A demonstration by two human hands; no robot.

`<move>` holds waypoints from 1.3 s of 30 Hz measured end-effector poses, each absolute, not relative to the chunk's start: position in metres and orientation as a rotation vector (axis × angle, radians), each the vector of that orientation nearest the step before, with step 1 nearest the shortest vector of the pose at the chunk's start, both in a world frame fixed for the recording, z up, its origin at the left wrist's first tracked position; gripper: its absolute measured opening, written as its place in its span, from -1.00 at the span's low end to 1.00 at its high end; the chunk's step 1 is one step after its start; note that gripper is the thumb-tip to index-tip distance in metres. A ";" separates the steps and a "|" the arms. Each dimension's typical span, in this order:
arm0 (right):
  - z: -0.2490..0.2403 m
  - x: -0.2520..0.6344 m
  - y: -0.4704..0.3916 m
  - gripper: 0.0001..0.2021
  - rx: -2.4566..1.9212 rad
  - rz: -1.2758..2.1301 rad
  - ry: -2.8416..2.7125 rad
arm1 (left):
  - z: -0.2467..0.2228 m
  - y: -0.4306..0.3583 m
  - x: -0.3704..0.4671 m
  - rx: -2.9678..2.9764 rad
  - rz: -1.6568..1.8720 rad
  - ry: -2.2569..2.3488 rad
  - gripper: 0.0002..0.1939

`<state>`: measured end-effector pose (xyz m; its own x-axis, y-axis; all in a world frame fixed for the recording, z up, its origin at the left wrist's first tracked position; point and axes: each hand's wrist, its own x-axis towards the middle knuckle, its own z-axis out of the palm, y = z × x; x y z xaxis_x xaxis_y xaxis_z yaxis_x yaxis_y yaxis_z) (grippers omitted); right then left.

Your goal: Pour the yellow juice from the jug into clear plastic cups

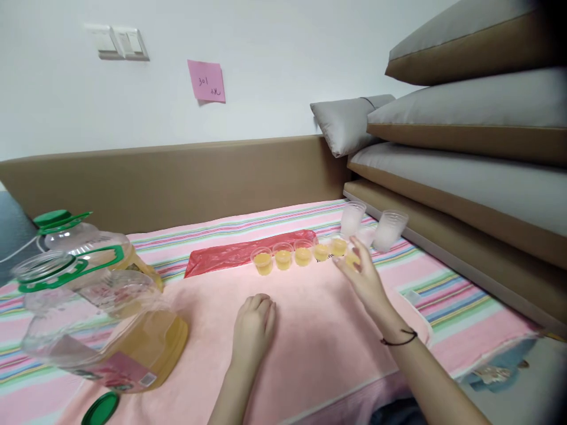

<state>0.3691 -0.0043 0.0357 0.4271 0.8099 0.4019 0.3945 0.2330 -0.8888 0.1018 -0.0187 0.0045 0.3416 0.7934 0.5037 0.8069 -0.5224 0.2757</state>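
My left hand point(253, 321) rests on the pink towel point(305, 330), fingers curled in and nothing visible in them. At the right end of a row of small clear cups, my right hand point(362, 273) has its thumb and fingers around the last small plastic cup point(353, 258), which is partly hidden and holds yellow liquid. Beside it in the row stand another cup point(339, 247) and a cup point(321, 251). Farther left are a cup point(303, 255), a cup point(283, 258) and the leftmost cup point(263, 262), all with yellow liquid.
Two stacks of clear cups point(352, 220) point(390, 230) stand behind my right hand. On the left are an uncapped large jug point(146, 348), a green-capped jug point(62, 219) and a loose green lid point(101, 408). A red plastic bag point(221, 258) lies behind the row; cushions point(469, 118) rise at right.
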 end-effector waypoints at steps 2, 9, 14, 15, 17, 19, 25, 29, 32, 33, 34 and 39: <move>0.020 0.354 -0.012 -0.38 -1.392 0.523 -1.217 | 0.005 -0.018 0.099 -2.525 -0.947 -1.535 -0.65; -0.006 0.355 -0.031 -0.81 -1.413 0.769 -1.574 | 0.011 -0.022 0.096 -2.561 -0.863 -1.632 -0.57; 0.004 0.390 -0.026 -0.76 -1.411 0.548 -1.475 | 0.002 -0.023 0.098 -2.692 -0.815 -1.563 -0.56; 0.008 0.402 -0.023 -0.73 -1.423 0.495 -1.434 | 0.000 -0.023 0.098 -2.701 -0.818 -1.537 -0.57; 0.017 0.430 -0.014 -0.68 -1.463 0.385 -1.357 | -0.005 -0.022 0.098 -2.688 -0.841 -1.501 -0.59; 0.028 0.461 -0.002 -0.67 -1.509 0.277 -1.317 | -0.008 -0.021 0.098 -2.675 -0.856 -1.468 -0.59; 0.044 0.526 0.040 -0.79 -1.681 0.062 -1.429 | -0.011 -0.022 0.104 -2.728 -0.797 -1.330 -0.58; 0.036 0.537 0.064 -0.80 -1.753 -0.065 -1.603 | -0.015 -0.021 0.107 -2.717 -0.729 -1.237 -0.63; 0.031 0.536 0.077 -0.78 -1.787 -0.169 -1.716 | -0.016 -0.021 0.106 -2.678 -0.714 -1.222 -0.65; 0.030 0.536 0.080 -0.78 -1.797 -0.202 -1.749 | -0.016 -0.021 0.106 -2.670 -0.711 -1.218 -0.65; 0.030 0.535 0.083 -0.79 -1.807 -0.233 -1.780 | -0.016 -0.020 0.105 -2.664 -0.710 -1.216 -0.65; 0.031 0.532 0.089 -0.82 -1.841 -0.360 -1.902 | -0.015 -0.017 0.098 -2.636 -0.725 -1.274 -0.67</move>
